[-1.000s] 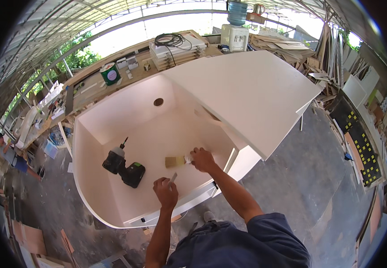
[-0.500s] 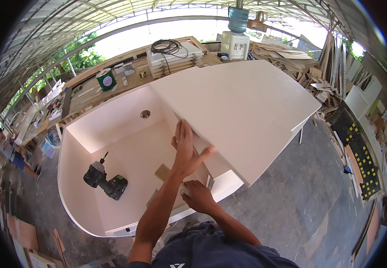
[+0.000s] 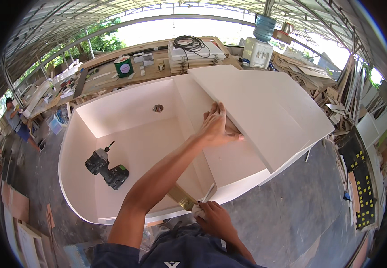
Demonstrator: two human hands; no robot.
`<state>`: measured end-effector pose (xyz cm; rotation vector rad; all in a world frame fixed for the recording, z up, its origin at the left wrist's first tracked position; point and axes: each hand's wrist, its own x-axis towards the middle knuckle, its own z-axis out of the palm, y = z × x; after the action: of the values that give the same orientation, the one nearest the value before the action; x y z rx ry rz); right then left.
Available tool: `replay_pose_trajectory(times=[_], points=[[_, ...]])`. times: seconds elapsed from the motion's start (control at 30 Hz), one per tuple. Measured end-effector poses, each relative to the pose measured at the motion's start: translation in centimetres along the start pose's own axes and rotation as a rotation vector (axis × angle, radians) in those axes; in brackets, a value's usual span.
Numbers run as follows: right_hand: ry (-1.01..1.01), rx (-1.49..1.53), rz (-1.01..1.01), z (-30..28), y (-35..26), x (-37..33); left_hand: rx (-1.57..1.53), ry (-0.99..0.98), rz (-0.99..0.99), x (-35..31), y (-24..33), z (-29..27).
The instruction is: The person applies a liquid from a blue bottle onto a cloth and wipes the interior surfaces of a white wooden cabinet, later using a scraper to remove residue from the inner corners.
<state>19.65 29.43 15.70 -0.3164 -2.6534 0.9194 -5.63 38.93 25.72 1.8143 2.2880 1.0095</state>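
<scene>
My left hand [image 3: 218,126] presses against the near edge of a large white panel [image 3: 265,102], its thumb spread away from the fingers. The panel lies across the right part of a white boat-shaped box [image 3: 135,96]. Low at the box's near rim, my right hand [image 3: 218,219] is closed round a crumpled white cloth [image 3: 198,211]. Next to it are a flat brass-coloured piece [image 3: 184,199] and a thin pale strip [image 3: 209,192]; whether the hand holds these too I cannot tell. A cordless drill [image 3: 107,169] with a bit fitted lies inside the box, on the left.
Behind the box a workbench [image 3: 108,85] carries a green can [image 3: 123,67] and a coiled black cable [image 3: 190,43] on stacked white boards. A water dispenser [image 3: 258,51] and scrap wood [image 3: 303,67] stand back right. Another person [image 3: 18,120] is far left.
The white panel has slid right across the box, uncovering more of its inside, and my left hand has moved with it. My right hand has shifted slightly right and nearer me.
</scene>
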Motion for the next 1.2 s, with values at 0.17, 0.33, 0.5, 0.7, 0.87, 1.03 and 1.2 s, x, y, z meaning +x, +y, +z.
replay_pose_trajectory(times=[0.17, 0.33, 0.5, 0.7, 0.87, 1.03, 1.2], points=[[0.102, -0.030, -0.077, -6.4, -2.0, -0.8, -0.064, -0.197, -0.065, 3.8, -1.8, -0.6], [0.403, -0.224, -0.099, -14.0, -3.5, 0.8, -0.031, -0.229, -0.072, 4.4, -4.1, -3.4], [0.569, -0.435, 0.056, -22.1, -0.3, 6.9, 0.048, 0.151, -0.097, -3.5, -8.1, -10.1], [0.243, -0.260, 0.304, -25.6, 5.7, 13.3, 0.864, 0.153, -0.520, -22.8, -15.6, -18.6], [0.508, -0.374, 0.085, -25.2, 11.5, 13.4, 0.628, -0.165, -0.934, -26.8, -16.7, -19.9], [1.002, -0.289, 0.143, -24.6, 10.6, 11.6, 0.645, 0.032, -0.809, -28.2, -15.9, -19.1], [1.579, 0.556, 0.125, -22.7, 9.8, 3.3, 0.550, 0.190, -0.763, -23.9, -9.8, -21.7]])
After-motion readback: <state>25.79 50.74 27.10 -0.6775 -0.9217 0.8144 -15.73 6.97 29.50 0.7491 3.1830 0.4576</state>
